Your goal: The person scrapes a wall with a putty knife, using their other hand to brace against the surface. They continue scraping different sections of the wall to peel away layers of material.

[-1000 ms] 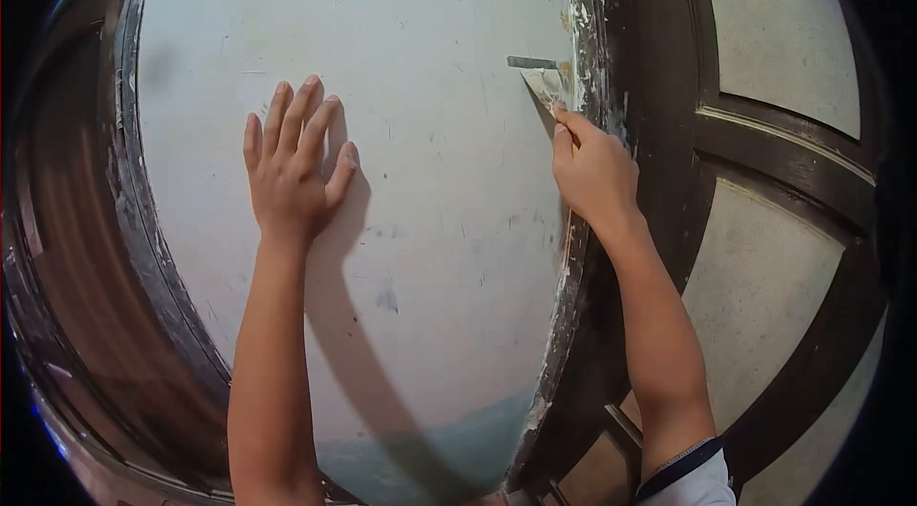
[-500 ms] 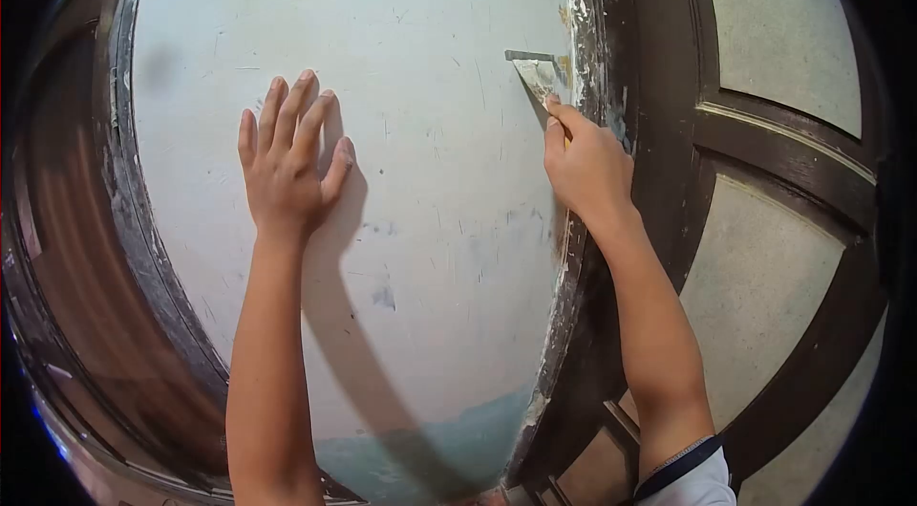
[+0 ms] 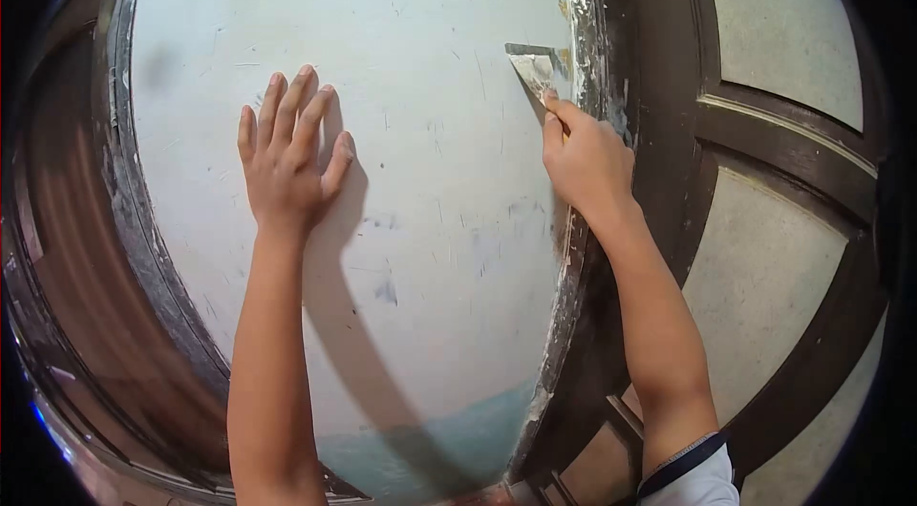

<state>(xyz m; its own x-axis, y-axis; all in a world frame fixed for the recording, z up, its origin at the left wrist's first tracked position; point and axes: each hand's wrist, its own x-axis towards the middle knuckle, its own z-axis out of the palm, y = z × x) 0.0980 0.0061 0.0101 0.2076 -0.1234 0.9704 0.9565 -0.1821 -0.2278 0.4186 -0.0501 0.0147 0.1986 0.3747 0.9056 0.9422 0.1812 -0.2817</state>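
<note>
My left hand (image 3: 289, 162) lies on the pale wall (image 3: 430, 315) with its fingers spread, holding nothing. At the upper right, my right hand (image 3: 589, 157) is wrapped around the handle of a putty knife (image 3: 533, 66). The blade points up and left, its edge at the wall surface near the right-hand frame. White residue coats part of the blade. Most of the handle is hidden inside my fingers. Scratches and dark smudges mark the wall between my hands.
A dark wooden frame (image 3: 571, 248) with chipped white paint borders the wall on the right. Beyond it stands a dark panelled door (image 3: 764, 143). On the left is another worn dark frame (image 3: 143, 210). A blue-green band (image 3: 458, 434) crosses the wall's bottom.
The putty knife's blade has shifted slightly upward, with my right hand moving only a little. My left hand stays in the same place on the wall.
</note>
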